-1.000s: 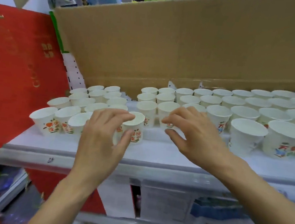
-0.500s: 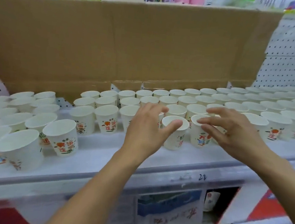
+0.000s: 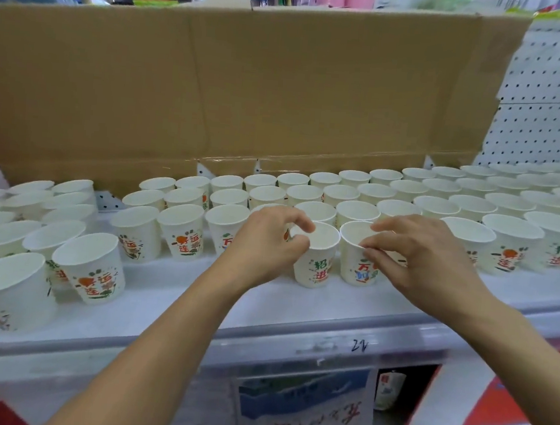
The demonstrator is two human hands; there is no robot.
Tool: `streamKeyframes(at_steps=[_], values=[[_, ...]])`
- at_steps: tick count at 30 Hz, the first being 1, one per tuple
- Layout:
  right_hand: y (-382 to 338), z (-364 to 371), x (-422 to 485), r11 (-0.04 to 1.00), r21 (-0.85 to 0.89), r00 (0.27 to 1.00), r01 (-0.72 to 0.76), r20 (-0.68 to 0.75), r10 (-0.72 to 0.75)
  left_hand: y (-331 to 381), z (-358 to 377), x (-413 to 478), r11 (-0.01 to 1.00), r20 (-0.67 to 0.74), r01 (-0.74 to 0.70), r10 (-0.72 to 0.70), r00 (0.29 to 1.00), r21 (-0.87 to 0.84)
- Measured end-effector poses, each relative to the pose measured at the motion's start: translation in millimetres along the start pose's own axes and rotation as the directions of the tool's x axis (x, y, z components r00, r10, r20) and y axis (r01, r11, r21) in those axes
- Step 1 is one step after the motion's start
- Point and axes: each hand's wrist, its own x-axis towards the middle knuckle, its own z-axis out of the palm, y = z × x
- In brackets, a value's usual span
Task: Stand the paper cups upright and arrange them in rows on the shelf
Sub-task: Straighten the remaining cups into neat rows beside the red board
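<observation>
Centre frame, aligning the front row: the left hand [image 3: 265, 245] pinches one white printed paper cup [image 3: 316, 269] by its rim, and the right hand [image 3: 420, 255] pinches the neighbouring cup [image 3: 355, 269]. Next, both probably need sliding level.

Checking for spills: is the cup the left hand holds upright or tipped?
Upright: the cup stands base-down on the shelf, rim up, the left hand pinching its rim.

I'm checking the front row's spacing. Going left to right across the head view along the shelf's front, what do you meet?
Near-left cup → left hand, pinching the left-held cup → right-held cup → right hand pinching its rim → front right cup.
</observation>
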Motion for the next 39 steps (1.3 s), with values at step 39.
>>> streamKeyframes(at_steps=[39], values=[[-258.1, 96.0, 106.1, 0.912, 0.208, 0.903, 0.354, 0.179, -0.391, -167.7, -171.1, -177.0, 0.705, -0.462, 0.325, 0.004, 0.887, 0.630]])
